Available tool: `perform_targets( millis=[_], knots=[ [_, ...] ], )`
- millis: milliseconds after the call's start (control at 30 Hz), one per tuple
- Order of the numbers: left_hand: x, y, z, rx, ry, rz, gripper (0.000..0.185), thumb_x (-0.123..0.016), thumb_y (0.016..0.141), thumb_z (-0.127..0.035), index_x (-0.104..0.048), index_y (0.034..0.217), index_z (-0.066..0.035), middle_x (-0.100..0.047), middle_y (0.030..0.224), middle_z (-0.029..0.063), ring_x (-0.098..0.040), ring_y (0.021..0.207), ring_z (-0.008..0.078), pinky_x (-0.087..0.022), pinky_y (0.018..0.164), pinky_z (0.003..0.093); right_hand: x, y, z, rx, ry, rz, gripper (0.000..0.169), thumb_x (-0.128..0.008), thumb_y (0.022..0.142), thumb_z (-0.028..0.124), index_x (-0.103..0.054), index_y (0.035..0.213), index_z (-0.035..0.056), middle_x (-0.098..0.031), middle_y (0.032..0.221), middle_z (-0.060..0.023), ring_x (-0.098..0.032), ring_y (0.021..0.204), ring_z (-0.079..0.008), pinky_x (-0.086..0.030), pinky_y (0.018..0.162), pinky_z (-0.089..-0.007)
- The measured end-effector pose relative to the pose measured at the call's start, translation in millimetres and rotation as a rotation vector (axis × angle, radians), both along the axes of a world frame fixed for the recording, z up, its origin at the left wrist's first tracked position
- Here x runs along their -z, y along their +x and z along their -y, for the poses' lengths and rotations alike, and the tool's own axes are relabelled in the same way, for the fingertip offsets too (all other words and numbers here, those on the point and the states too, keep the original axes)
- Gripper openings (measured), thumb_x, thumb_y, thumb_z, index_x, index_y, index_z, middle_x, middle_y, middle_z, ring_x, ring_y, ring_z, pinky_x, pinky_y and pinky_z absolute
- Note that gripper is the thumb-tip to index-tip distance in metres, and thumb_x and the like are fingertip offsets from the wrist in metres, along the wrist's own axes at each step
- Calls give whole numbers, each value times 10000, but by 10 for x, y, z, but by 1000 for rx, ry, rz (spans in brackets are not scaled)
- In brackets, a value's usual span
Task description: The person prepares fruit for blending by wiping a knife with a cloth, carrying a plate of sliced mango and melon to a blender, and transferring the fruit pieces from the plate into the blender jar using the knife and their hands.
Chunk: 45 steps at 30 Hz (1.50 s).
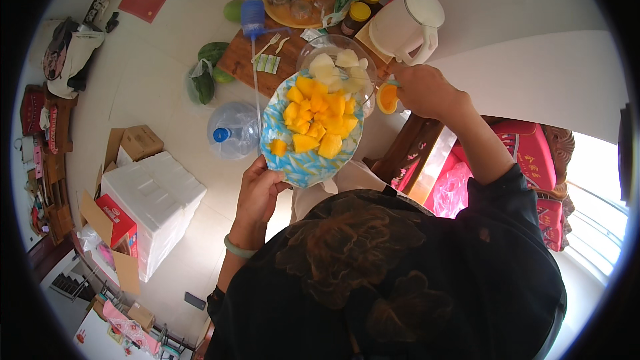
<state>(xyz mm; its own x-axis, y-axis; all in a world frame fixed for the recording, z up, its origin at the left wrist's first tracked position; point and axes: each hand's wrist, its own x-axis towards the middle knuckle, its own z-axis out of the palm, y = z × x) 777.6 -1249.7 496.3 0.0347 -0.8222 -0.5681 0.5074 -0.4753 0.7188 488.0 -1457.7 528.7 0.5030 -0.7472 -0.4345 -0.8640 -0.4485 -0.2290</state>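
Note:
My left hand (261,185) grips the near left rim of a blue and white patterned plate (301,175) that bears many orange-yellow fruit chunks (320,110). Partly behind the plate stands a clear bowl (367,57) with pale fruit pieces (325,67). My right hand (425,87) is at the bowl's right side, beside the electric kettle, its fingers curled around something small that I cannot make out. Just below those fingers lies a yellow-orange piece (387,98), perhaps a cup or a cut fruit. A white fork (267,46) and small green-white packets (267,63) lie on the wooden table (237,60).
A white electric kettle (407,25), yellow-lidded jars (357,16) and a tray of glasses (300,22) stand at the back. Watermelons (215,52) and a large water bottle (235,127) are left of the table. A white foam box (152,200) stands on the floor.

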Motion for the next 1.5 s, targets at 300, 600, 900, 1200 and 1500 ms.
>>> perform_targets(
  millis=[300, 600, 900, 1200, 1500],
  knots=[
    [-17, -7, 10, 12, 11, 14, 448, -504, 802, -23, -486, 1240, 65, -617, 1138, 158, -650, 989, 258, -538, 878, 398, 242, 113, 25, -91, -111, -7, 269, -507, 813, 41, -601, 1064, 16, -661, 881, -209, -651, 848, -353, -520, 757, -437],
    [-54, -33, -11, -2, -4, -7, 426, -477, 821, -1, -486, 1242, 67, -626, 1115, 142, -659, 956, 238, -552, 857, 382, 236, 108, 80, -72, -120, -85, 202, -511, 838, 56, -574, 1012, -24, -666, 919, -204, -666, 873, -334, -535, 750, -405],
    [-81, -43, -12, 11, 4, 10, 434, -477, 804, -6, -497, 1231, 70, -625, 1118, 150, -658, 964, 245, -544, 877, 393, 426, -15, 173, -20, -126, -69, 202, -513, 846, 91, -569, 1005, -22, -660, 880, -213, -656, 857, -353, -529, 741, -434],
    [-94, -65, 7, -4, -10, 20, 447, -501, 800, -34, -491, 1232, 81, -626, 1119, 157, -658, 969, 253, -543, 879, 401, 322, -168, 31, 25, -124, 5, 196, -503, 844, 92, -556, 990, -27, -655, 869, -218, -651, 849, -367, -518, 748, -453],
    [-80, -76, 16, -4, -5, 35, 454, -490, 806, -30, -477, 1243, 92, -619, 1122, 165, -656, 973, 260, -548, 871, 395, 416, -278, -457, -19, -35, 95, 204, -540, 821, 140, -526, 933, -31, -624, 733, -235, -629, 743, -411, -498, 713, -484]
  ],
)
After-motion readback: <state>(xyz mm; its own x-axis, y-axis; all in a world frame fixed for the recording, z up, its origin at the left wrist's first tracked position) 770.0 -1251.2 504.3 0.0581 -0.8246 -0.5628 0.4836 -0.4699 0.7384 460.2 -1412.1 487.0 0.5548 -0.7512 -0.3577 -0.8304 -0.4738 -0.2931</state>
